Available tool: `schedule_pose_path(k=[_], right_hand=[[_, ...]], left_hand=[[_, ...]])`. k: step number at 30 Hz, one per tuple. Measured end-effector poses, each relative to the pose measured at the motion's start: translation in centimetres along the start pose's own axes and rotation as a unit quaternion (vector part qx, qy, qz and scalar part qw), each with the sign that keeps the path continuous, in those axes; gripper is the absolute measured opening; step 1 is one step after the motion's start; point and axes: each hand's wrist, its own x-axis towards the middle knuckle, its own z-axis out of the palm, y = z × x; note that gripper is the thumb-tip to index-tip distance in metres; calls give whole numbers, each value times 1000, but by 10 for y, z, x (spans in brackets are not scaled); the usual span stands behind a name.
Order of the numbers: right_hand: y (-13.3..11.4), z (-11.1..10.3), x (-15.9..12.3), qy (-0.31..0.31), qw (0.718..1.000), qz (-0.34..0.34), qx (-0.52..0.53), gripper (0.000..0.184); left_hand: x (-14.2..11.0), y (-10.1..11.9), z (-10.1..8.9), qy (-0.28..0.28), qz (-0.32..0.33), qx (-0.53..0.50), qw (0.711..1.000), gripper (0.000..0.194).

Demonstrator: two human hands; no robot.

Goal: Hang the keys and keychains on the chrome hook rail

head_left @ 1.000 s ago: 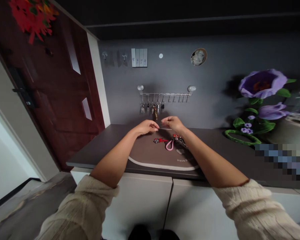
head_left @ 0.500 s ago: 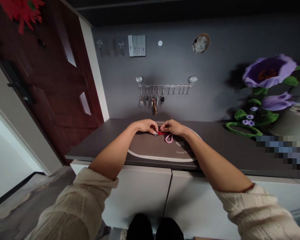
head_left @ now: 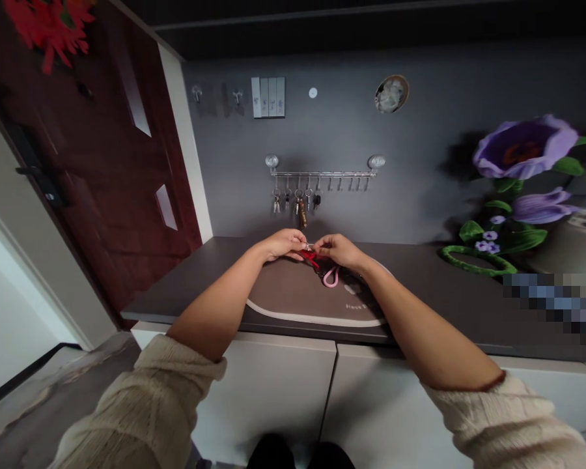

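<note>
Over the brown mat (head_left: 283, 296) on the counter, my left hand (head_left: 286, 245) and my right hand (head_left: 338, 251) meet almost fingertip to fingertip. Between them is a keychain with a red piece (head_left: 310, 258) and a small shiny metal part at its top. My left thumb and fingers pinch the metal part from the left. From the right, my right fingers close on the same keychain. A pink loop strap (head_left: 331, 277) lies on the mat below my right hand; its upper end is hidden, so I cannot tell whether it is joined to the keychain.
Behind my hands, a hook rail (head_left: 325, 174) on the grey wall carries several keys (head_left: 300, 205). Purple artificial flowers (head_left: 525, 150) stand at the right, with a green ring base (head_left: 478, 260). A dark red door (head_left: 107, 163) is at the left.
The red piece and metal part have risen slightly off the mat and turned between my fingers. My left fingers have straightened somewhat. The view has tilted up a little.
</note>
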Motion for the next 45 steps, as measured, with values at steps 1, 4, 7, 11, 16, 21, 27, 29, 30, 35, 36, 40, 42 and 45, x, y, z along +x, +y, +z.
schedule_pose_path(k=[1,4,7,11,16,21,27,29,30,35,36,40,42,45], right_hand=[[-2,1,0,16,1000,3,24,11],[-9,2,-1,61,993,14,96,14],[-14,3,-1,104,986,10,132,16],[-12,4,1,126,983,-28,132,17],[-7,9,3,102,988,-80,87,22],[-7,17,5,119,985,-116,45,27],[-7,19,8,137,983,-116,38,26],[-9,17,8,130,983,-116,62,25],[-11,15,8,130,982,-113,75,24],[-21,9,5,154,974,-95,138,20],[-23,8,5,158,972,-93,145,20],[-22,5,5,163,968,-96,166,19],[-21,4,5,157,966,-98,181,19],[-21,4,7,148,964,-86,205,20]], left_hand=[[0,1,1,13,3,-21,1000,12],[0,6,3,52,17,-88,995,9],[1,10,5,96,27,-159,982,5],[4,12,5,132,44,-244,960,7],[8,12,3,149,62,-272,949,11],[11,13,4,156,65,-299,939,15],[10,16,9,148,80,-308,936,11],[9,17,11,152,93,-310,934,8],[8,17,11,153,100,-312,933,7],[6,17,12,143,85,-302,939,3],[6,16,12,145,70,-291,943,5],[6,14,13,154,30,-248,956,9],[6,13,15,143,29,-238,960,9],[6,12,18,121,32,-209,970,12]])
